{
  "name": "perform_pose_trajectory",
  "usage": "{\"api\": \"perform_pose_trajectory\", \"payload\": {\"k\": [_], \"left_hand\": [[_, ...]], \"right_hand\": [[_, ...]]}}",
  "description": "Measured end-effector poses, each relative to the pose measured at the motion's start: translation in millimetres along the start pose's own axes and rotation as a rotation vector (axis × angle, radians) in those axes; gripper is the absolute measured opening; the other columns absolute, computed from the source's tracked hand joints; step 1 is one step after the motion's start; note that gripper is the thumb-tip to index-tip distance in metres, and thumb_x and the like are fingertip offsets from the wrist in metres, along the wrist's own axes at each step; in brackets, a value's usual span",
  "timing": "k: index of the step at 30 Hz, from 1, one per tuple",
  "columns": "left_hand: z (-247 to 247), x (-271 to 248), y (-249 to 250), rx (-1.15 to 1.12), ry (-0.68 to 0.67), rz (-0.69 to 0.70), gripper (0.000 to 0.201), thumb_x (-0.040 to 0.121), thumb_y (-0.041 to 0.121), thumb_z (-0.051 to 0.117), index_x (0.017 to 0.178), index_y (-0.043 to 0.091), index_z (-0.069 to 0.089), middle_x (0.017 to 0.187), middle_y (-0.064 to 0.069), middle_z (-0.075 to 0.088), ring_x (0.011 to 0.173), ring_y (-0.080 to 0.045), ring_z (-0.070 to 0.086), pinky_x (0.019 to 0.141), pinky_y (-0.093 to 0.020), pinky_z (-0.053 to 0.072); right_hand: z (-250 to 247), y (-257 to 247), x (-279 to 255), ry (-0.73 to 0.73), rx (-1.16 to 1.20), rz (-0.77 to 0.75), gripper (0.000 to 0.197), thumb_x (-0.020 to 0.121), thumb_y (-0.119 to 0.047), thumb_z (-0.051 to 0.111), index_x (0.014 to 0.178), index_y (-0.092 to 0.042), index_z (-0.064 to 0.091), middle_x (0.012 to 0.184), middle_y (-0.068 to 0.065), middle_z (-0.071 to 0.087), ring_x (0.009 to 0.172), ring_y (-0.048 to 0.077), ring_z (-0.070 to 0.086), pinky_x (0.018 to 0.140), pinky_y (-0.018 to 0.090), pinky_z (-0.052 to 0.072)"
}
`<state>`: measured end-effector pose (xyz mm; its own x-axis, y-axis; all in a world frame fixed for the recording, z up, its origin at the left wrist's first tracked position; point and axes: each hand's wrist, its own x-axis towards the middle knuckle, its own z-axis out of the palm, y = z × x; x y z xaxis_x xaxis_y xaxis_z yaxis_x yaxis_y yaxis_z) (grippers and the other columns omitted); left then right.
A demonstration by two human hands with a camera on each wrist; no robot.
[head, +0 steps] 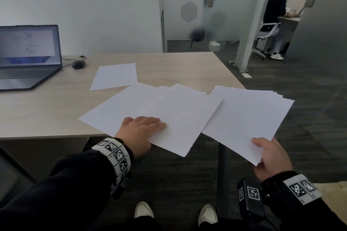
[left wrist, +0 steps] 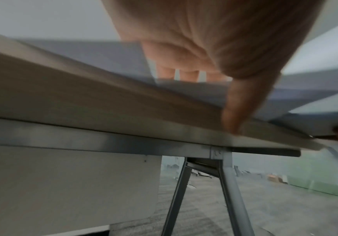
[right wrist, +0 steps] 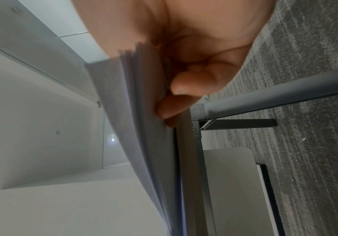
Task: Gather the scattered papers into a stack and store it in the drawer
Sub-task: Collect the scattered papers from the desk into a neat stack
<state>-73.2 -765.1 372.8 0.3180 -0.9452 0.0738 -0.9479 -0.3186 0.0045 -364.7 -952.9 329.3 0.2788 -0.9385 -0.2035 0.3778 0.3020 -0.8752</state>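
Several loose white sheets (head: 159, 110) lie fanned at the desk's near edge, partly overhanging it. My left hand (head: 150, 133) pinches their near corner, fingers flat on top and thumb underneath; in the left wrist view the thumb (left wrist: 234, 108) points down past the desk edge. My right hand (head: 262, 148) holds a gathered stack of papers (head: 247, 118) by its near corner, off the desk's right side, thumb on top. In the right wrist view the fingers (right wrist: 174, 102) curl under the stack (right wrist: 136, 127). One single sheet (head: 114, 76) lies farther back on the desk. No drawer shows in the head view.
The wooden desk (head: 47, 110) carries an open laptop (head: 28, 56) and a black mouse (head: 78, 64) at the back left. A metal desk leg (head: 222, 155) stands between my arms. A pale cabinet (right wrist: 230, 183) sits under the desk. A person sits at the far right (head: 276, 15).
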Motion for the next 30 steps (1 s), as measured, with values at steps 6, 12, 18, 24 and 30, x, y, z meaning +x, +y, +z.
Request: {"api": "perform_pose_trajectory", "payload": {"k": [6,12,18,24,30], "left_hand": [[-11.3,12.3,-8.0,-0.187,0.397,0.086,0.051,0.084,-0.001,0.057,0.12,0.034,0.066,0.123,0.008,0.068,0.117,-0.019,0.061,0.1,-0.047,0.044],[-46.1,9.0,-43.3,-0.323,0.707,0.008,0.054,0.078,-0.008,0.055,0.12,0.023,0.069,0.122,-0.003,0.068,0.119,-0.021,0.06,0.107,-0.031,0.038],[-7.2,-24.2,-107.7,-0.301,0.543,-0.219,0.059,0.08,-0.004,0.062,0.122,0.037,0.064,0.131,0.005,0.063,0.132,-0.02,0.049,0.109,-0.053,0.038],[16.5,-48.9,-113.8,-0.242,0.182,-0.458,0.065,0.081,0.018,0.052,0.137,0.05,0.042,0.149,0.023,0.039,0.143,-0.005,0.026,0.118,-0.042,0.014],[6.6,-53.1,-100.7,-0.1,0.147,-0.43,0.064,0.073,0.019,0.058,0.128,0.05,0.046,0.137,0.024,0.044,0.132,-0.012,0.035,0.108,-0.042,0.021]], "right_hand": [[3.7,-7.2,-10.9,0.026,-0.047,-0.012,0.023,0.096,0.005,0.047,0.109,-0.01,0.059,0.09,0.0,0.064,0.053,0.002,0.067,0.038,0.015,0.046],[4.7,-2.9,-6.5,0.017,-0.025,0.003,0.024,0.092,0.0,0.05,0.095,-0.02,0.064,0.096,0.005,0.07,0.071,0.02,0.067,0.043,0.023,0.049],[17.7,3.1,-7.5,-0.017,0.031,0.005,0.033,0.093,0.002,0.047,0.118,-0.013,0.061,0.093,0.005,0.071,0.055,0.014,0.069,0.037,0.02,0.045],[35.3,9.9,-12.5,-0.056,0.0,0.012,0.035,0.092,0.003,0.045,0.122,-0.007,0.06,0.098,0.008,0.07,0.058,0.017,0.067,0.037,0.02,0.045],[35.2,12.7,-11.9,-0.035,-0.145,0.014,0.019,0.089,-0.005,0.053,0.098,-0.015,0.066,0.109,0.013,0.071,0.08,0.027,0.065,0.05,0.03,0.046]]}}
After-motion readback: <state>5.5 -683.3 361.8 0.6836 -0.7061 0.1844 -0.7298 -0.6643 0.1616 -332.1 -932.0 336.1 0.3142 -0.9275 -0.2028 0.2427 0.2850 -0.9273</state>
